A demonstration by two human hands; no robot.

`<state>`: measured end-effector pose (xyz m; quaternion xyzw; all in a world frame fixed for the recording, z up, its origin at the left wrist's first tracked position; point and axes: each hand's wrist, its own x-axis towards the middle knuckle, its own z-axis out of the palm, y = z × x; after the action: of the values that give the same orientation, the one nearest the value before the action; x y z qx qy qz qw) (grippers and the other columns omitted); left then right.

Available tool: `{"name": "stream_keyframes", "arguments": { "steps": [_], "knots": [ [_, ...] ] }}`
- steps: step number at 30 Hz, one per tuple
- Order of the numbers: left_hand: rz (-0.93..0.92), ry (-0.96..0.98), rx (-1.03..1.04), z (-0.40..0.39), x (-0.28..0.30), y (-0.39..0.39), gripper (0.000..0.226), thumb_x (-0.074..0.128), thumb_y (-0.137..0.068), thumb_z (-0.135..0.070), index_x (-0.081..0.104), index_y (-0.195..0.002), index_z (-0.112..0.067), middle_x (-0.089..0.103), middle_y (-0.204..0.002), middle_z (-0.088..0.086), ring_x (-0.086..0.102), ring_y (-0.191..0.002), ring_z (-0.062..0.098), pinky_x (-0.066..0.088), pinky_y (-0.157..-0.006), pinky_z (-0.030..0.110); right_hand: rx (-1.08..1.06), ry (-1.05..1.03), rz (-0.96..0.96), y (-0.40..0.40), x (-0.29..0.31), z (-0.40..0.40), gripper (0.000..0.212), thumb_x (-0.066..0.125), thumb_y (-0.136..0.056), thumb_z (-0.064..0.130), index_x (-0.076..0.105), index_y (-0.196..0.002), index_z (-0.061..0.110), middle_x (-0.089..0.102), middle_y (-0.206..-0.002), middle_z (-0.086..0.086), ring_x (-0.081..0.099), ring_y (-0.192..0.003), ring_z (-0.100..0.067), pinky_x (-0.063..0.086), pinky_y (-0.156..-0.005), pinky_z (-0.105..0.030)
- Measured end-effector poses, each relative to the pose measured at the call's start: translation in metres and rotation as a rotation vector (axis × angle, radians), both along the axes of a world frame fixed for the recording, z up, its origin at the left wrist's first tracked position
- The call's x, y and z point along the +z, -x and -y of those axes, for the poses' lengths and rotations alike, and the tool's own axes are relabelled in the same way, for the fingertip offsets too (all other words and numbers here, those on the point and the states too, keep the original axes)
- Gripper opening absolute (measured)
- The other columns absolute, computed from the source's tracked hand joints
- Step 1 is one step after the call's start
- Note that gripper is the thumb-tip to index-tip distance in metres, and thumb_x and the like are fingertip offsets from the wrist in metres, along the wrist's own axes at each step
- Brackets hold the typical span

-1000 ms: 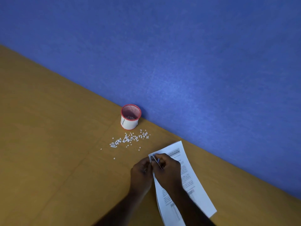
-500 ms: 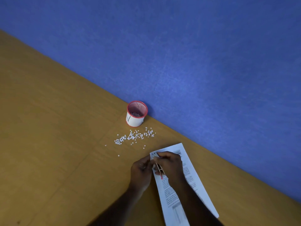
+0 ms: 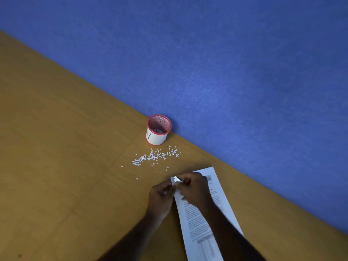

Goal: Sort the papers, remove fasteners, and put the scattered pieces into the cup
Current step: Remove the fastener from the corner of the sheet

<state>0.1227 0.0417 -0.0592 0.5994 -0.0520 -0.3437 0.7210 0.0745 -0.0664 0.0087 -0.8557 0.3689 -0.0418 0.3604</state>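
Wall [image 3: 226, 63]: blue, textured, filling the upper and right part of the view, meeting the table along a slanted line.

Table [image 3: 56, 147]: brown wood grain, bare across the left side.

Papers [image 3: 199, 221]: white printed sheets, flat on the table near the wall, long edge running from the lower frame edge up toward the wall. Text blocks legible as print only; content too small to read. Near corner at the top left lifted slightly under the hands.

Right hand [image 3: 194, 189]: lying over the upper part of the papers, fingers curled shut around a small tool [image 3: 177, 179] with a pale metal tip showing past the fingertips at the papers' top left corner. A speck of red visible under the palm; cannot tell what it belongs to.

Left hand [image 3: 162, 196]: on the table just left of the papers, fingers pinched narrow on the papers' left edge, touching the right hand.

Cup [image 3: 158, 129]: red mesh, white label around the lower body with a dark mark, upright against the wall, well apart from the hands. Some small pieces visible inside at the bottom.

Pieces [image 3: 156, 156]: many tiny white round bits, scattered on the table in a loose band just in front of the cup, between cup and hands; a few strays nearer the hands.

Fastener: not discernible at the corner.
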Motion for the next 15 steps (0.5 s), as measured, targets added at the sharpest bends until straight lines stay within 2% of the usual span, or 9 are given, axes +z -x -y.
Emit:
{"name": "stream_keyframes", "arguments": {
  "steps": [2,4,5,8,10,12,15],
  "knots": [
    [-0.001,-0.017,0.000,-0.0006,-0.0001,-0.0005,0.022,0.060,-0.095,-0.006,0.079,-0.086,-0.014,0.077,-0.080,0.011,0.074,-0.074,0.036,0.058,-0.066,0.044,0.140,0.180,-0.014,-0.0002,0.0017,0.0001,0.019,0.073,-0.084,0.028,0.077,-0.090,0.011,0.076,-0.078,-0.002,0.071,-0.072,-0.016,0.060,-0.069,-0.032],
    [-0.008,-0.022,-0.007,-0.0009,0.0027,0.0006,0.024,0.059,-0.095,-0.001,0.078,-0.084,-0.009,0.074,-0.068,0.002,0.069,-0.058,0.017,0.051,-0.056,0.026,0.242,0.281,-0.017,-0.0010,0.0034,-0.0008,0.020,0.067,-0.085,0.032,0.076,-0.089,0.014,0.076,-0.080,0.000,0.070,-0.076,-0.017,0.056,-0.069,-0.029],
    [-0.006,-0.022,-0.008,-0.0010,0.0040,0.0004,0.024,0.058,-0.095,0.001,0.078,-0.083,-0.008,0.072,-0.065,-0.001,0.065,-0.054,0.011,0.047,-0.053,0.021,0.284,0.326,-0.016,-0.0012,0.0036,-0.0013,0.021,0.064,-0.086,0.034,0.075,-0.090,0.016,0.075,-0.082,0.000,0.069,-0.078,-0.018,0.055,-0.070,-0.028],
    [-0.013,-0.037,-0.008,-0.0009,0.0037,-0.0016,0.029,0.056,-0.093,0.004,0.079,-0.082,-0.010,0.075,-0.070,0.005,0.067,-0.058,0.015,0.047,-0.055,0.022,0.371,0.453,-0.019,-0.0006,0.0026,-0.0027,0.028,0.053,-0.089,0.036,0.074,-0.094,0.019,0.074,-0.088,0.001,0.069,-0.082,-0.020,0.057,-0.071,-0.033],
    [-0.013,-0.042,-0.010,-0.0015,0.0014,-0.0032,0.031,0.056,-0.092,0.005,0.079,-0.082,-0.013,0.076,-0.073,0.008,0.069,-0.062,0.019,0.049,-0.058,0.026,0.421,0.552,0.017,0.0012,-0.0002,-0.0025,0.031,0.047,-0.087,0.036,0.074,-0.091,0.019,0.074,-0.084,0.000,0.071,-0.073,-0.022,0.059,-0.062,-0.034],
    [-0.010,-0.052,-0.022,-0.0019,-0.0002,-0.0036,0.030,0.058,-0.091,0.005,0.080,-0.083,-0.015,0.077,-0.076,0.010,0.070,-0.067,0.023,0.052,-0.063,0.032,0.470,0.601,0.007,0.0029,-0.0015,-0.0020,0.025,0.054,-0.082,0.031,0.074,-0.092,0.019,0.073,-0.079,-0.001,0.071,-0.065,-0.023,0.058,-0.054,-0.032],
    [-0.010,-0.070,-0.036,-0.0026,-0.0002,-0.0035,0.027,0.059,-0.090,0.004,0.079,-0.085,-0.014,0.077,-0.080,0.014,0.070,-0.071,0.027,0.053,-0.068,0.036,0.520,0.594,-0.032,0.0055,-0.0040,0.0035,0.029,0.068,-0.073,0.026,0.076,-0.099,0.017,0.076,-0.082,-0.002,0.073,-0.065,-0.022,0.060,-0.053,-0.032]
  ]
}}
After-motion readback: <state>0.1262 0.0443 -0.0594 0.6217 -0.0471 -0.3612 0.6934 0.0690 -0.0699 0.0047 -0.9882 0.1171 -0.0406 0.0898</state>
